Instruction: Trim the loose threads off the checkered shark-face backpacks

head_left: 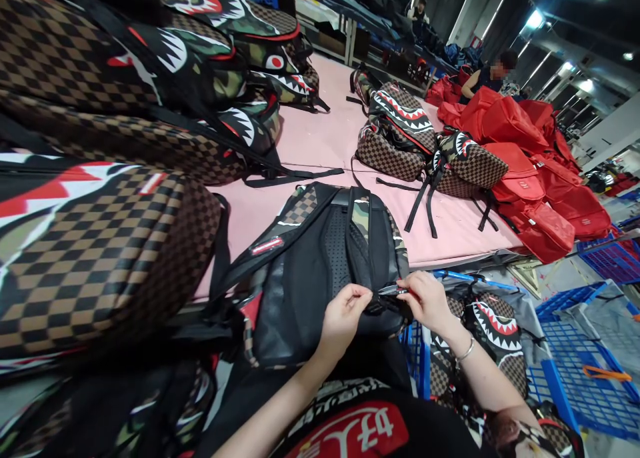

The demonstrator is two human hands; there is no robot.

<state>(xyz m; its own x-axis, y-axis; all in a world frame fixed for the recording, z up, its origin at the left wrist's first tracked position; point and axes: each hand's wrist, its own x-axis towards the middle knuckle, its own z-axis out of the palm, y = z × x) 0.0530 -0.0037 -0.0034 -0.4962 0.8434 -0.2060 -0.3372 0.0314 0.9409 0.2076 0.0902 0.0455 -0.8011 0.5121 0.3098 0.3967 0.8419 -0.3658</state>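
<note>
A backpack (300, 291) lies with its black padded back panel facing up at the table's near edge, its shoulder straps on top. My left hand (345, 315) is closed in a pinch on a black strap (374, 302) near the bag's lower right part. Between the fingers of my right hand (425, 299) is a pair of small thread snips (391, 289), their metal blades pointing left towards that strap. Both hands are close together over the bag. The exact spot under the left fingertips is hidden.
Checked shark-mouth backpacks (90, 245) are piled at left, with several smaller ones (400, 125) farther back on the pink table (320, 145). Red bags (525, 165) are heaped at right. Blue crates (575, 358) stand below, one holding bags (495, 325). A person (493, 78) is beyond the red heap.
</note>
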